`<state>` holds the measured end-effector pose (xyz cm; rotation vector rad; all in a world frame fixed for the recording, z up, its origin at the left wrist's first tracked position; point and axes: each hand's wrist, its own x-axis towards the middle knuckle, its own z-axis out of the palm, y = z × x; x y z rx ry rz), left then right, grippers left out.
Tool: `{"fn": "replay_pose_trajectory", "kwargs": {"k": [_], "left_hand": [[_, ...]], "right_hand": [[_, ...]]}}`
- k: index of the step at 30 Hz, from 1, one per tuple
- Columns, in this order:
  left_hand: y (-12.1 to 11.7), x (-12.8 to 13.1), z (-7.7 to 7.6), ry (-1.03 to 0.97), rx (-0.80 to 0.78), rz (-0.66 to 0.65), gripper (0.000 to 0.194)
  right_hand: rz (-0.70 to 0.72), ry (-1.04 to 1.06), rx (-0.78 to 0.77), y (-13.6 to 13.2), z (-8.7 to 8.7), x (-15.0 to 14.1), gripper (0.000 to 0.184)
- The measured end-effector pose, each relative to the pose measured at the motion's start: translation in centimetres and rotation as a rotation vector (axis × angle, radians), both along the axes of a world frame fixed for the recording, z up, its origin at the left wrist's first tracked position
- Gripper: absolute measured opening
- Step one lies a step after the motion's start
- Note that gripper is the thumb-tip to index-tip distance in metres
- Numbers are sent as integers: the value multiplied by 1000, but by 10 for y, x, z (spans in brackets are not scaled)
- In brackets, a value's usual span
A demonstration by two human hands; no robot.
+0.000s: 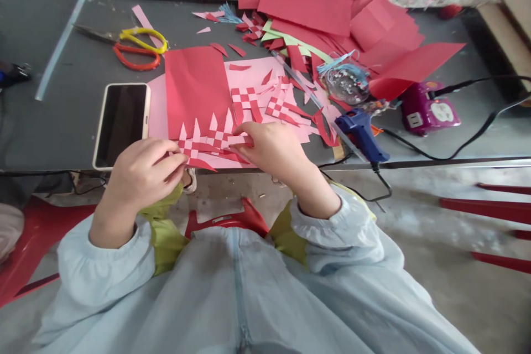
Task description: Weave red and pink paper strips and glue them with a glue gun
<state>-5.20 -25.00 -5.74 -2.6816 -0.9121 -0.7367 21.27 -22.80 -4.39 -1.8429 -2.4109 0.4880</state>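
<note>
Near the table's front edge lie woven pieces of red and pink paper strips with pointed pink ends. The fingers of my left hand (145,168) are closed at the left edge of one woven paper piece (189,146). My right hand (269,146) has its thumb and forefinger drawn together at the right side of a neighbouring woven paper piece (216,138); its other fingers are partly hidden. Behind them is a red paper sheet (197,86) on pink paper (156,105). Two more checkered pieces, a left one (245,100) and a right one (279,108), lie beyond my right hand.
A phone (122,121) lies left of the paper, with scissors (139,47) behind it. A blue glue gun (363,133) with a cord sits at right, near a purple box (429,108). Red paper sheets (307,14) are piled at the back. Scraps surround the woven pieces.
</note>
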Motion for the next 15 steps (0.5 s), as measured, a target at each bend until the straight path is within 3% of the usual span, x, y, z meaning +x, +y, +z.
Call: {"fn": "replay_pose_trajectory", "kwargs": {"k": [7,15], "left_hand": [[-1,-2,-3,20,5,41,10],[-2,6,0,-17,90,83,9]], "right_hand": [[-27,110,-5,4,2,3,31],[-62,445,46,11,12,31,9]]}}
